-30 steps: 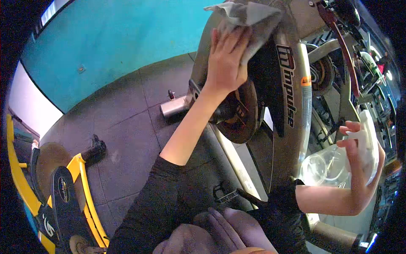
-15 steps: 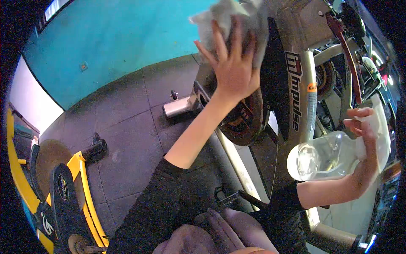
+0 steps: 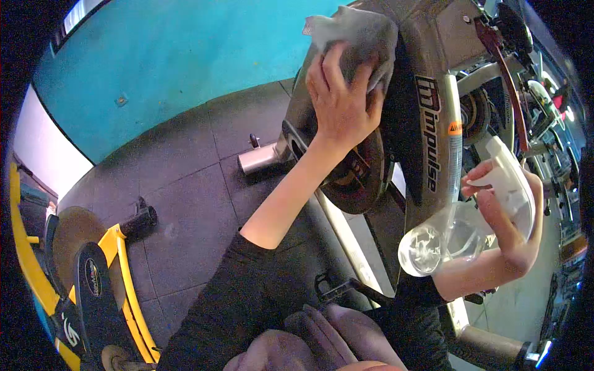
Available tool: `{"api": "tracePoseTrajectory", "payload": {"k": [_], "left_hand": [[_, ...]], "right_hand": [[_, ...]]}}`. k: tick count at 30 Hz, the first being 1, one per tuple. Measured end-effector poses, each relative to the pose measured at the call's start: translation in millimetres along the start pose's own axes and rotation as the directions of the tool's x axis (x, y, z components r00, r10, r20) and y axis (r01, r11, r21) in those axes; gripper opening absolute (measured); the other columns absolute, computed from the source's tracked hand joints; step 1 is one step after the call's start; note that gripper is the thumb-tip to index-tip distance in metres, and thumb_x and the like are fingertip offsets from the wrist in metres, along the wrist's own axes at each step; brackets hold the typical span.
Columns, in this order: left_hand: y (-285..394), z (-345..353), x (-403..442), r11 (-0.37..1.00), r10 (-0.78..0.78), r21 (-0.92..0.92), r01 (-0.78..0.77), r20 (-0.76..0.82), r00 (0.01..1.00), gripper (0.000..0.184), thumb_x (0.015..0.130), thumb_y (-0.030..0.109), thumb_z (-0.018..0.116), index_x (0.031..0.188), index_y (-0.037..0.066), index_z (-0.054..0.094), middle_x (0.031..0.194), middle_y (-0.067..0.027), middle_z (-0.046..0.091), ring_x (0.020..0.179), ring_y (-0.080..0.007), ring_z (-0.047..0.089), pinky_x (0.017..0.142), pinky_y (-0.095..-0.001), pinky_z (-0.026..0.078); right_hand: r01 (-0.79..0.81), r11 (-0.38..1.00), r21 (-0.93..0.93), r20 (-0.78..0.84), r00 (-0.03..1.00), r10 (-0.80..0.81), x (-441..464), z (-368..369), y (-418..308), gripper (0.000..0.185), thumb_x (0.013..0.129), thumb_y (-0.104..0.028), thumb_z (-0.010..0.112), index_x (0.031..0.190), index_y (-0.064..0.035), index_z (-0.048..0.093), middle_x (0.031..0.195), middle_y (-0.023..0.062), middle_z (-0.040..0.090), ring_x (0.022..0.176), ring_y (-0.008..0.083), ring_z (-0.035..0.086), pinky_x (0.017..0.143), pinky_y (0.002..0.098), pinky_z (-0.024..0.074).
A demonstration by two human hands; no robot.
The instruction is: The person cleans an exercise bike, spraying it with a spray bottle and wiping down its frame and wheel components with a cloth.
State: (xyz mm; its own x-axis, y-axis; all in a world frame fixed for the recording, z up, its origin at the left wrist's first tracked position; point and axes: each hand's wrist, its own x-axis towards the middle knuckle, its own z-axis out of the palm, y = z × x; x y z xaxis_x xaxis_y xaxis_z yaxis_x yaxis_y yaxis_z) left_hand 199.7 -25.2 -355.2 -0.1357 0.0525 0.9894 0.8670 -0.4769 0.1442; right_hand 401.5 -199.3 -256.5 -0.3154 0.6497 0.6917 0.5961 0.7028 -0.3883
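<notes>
My left hand [image 3: 343, 105] is on a grey cloth [image 3: 365, 37], its fingers bent into the fabric. The cloth lies against the upper part of the dark flywheel cover of an exercise bike marked "impulse" [image 3: 429, 133]. Off to the right, my right hand [image 3: 495, 201] grips a clear spray bottle [image 3: 458, 235] around its neck, near the white spray head [image 3: 510, 167]. The bottle is tilted, with its round base toward the lower left. Part of the cloth is hidden beneath my left hand.
A yellow-framed exercise bike [image 3: 120, 260] stands at the left. Behind is a turquoise wall [image 3: 185, 55] above the dark tiled floor [image 3: 185, 204]. A pedal [image 3: 331, 287] juts out near my legs. More bikes [image 3: 482, 117] stand in a row at the right.
My left hand's spread fingers have bent, bunching the cloth, which has shifted slightly down. My right hand has moved left with the spray bottle, turning it so the spray head shows more clearly.
</notes>
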Motion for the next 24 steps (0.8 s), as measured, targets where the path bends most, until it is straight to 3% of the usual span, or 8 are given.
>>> {"api": "tracePoseTrajectory", "payload": {"k": [2,4,6,11,16,20,22,24], "left_hand": [[-6,4,5,0.997,0.0,-0.076,0.001,0.018,1.0,0.042,0.073,0.021,0.065,0.112,0.008,0.058,0.135,-0.0229,0.037,0.117,-0.048,0.037,0.101,-0.0561,0.029],[-6,3,8,0.988,0.003,-0.153,0.003,0.04,0.999,0.042,0.073,0.022,0.066,0.111,0.007,0.058,0.138,-0.0235,0.035,0.119,-0.0494,0.036,0.102,-0.0565,0.029],[-3,1,8,0.946,-0.031,-0.319,0.061,0.099,0.995,0.04,0.076,0.019,0.069,0.112,0.006,0.057,0.135,-0.0236,0.042,0.121,-0.0425,0.044,0.102,-0.0488,0.036],[19,4,-17,0.942,-0.003,-0.331,0.052,0.146,0.989,0.045,0.072,0.009,0.068,0.114,0.005,0.056,0.127,-0.0146,0.053,0.119,-0.0356,0.048,0.106,-0.0481,0.034],[49,4,-39,0.885,0.123,-0.458,-0.084,0.057,0.991,0.042,0.068,0.012,0.065,0.11,0.013,0.062,0.108,-0.0023,0.06,0.092,-0.0246,0.055,0.081,-0.0389,0.042],[43,4,-57,0.885,0.19,-0.438,-0.154,0.038,0.981,0.029,0.07,0.02,0.067,0.099,0.016,0.066,0.103,-0.0004,0.061,0.091,-0.0216,0.055,0.084,-0.0401,0.042],[25,6,-48,0.882,0.384,-0.257,-0.395,-0.094,0.919,0.024,0.069,0.024,0.069,0.093,0.02,0.068,0.1,0.0028,0.063,0.096,-0.0212,0.056,0.091,-0.0427,0.041],[3,12,-36,0.911,0.343,-0.205,-0.358,-0.103,0.933,0.027,0.067,0.025,0.072,0.094,0.021,0.069,0.1,0.0041,0.064,0.101,-0.0231,0.055,0.095,-0.0447,0.038]], "right_hand": [[-0.232,0.945,0.23,-0.061,0.966,0.252,0,6,3,0.043,0.079,-0.002,0.066,0.116,0.0071,0.047,0.098,0.021,0.062,0.085,0.0254,0.064,0.078,0.0367,0.0519],[-0.221,0.94,0.261,-0.004,0.973,0.23,3,4,12,0.043,0.079,0.001,0.066,0.117,0.0073,0.046,0.099,0.021,0.062,0.086,0.0251,0.064,0.078,0.0369,0.0521],[-0.202,0.916,0.346,0.06,0.979,0.194,5,5,19,0.043,0.08,0.007,0.064,0.118,0.0073,0.045,0.1,0.0209,0.062,0.088,0.0247,0.064,0.08,0.038,0.0522],[-0.162,0.926,0.34,0.058,0.987,0.151,3,7,22,0.045,0.08,0.006,0.065,0.12,0.0065,0.045,0.101,0.0211,0.062,0.088,0.0255,0.064,0.08,0.0386,0.0523],[-0.142,0.941,0.306,0.099,0.988,0.117,1,4,22,0.045,0.081,0.006,0.064,0.121,0.0059,0.044,0.102,0.0212,0.061,0.088,0.0256,0.064,0.08,0.0389,0.0523],[-0.128,0.931,0.341,0.101,0.99,0.099,1,3,25,0.044,0.082,0.006,0.063,0.122,0.0056,0.044,0.102,0.0213,0.061,0.088,0.0255,0.063,0.08,0.0386,0.0522],[-0.136,0.932,0.336,0.115,0.988,0.103,3,3,23,0.044,0.082,0.005,0.063,0.122,0.0056,0.043,0.102,0.0213,0.061,0.088,0.0255,0.063,0.08,0.0384,0.0522],[-0.181,0.938,0.297,0.139,0.98,0.145,5,1,19,0.044,0.082,0.005,0.063,0.122,0.0053,0.043,0.102,0.0214,0.061,0.089,0.0252,0.063,0.08,0.0377,0.0522]]}}
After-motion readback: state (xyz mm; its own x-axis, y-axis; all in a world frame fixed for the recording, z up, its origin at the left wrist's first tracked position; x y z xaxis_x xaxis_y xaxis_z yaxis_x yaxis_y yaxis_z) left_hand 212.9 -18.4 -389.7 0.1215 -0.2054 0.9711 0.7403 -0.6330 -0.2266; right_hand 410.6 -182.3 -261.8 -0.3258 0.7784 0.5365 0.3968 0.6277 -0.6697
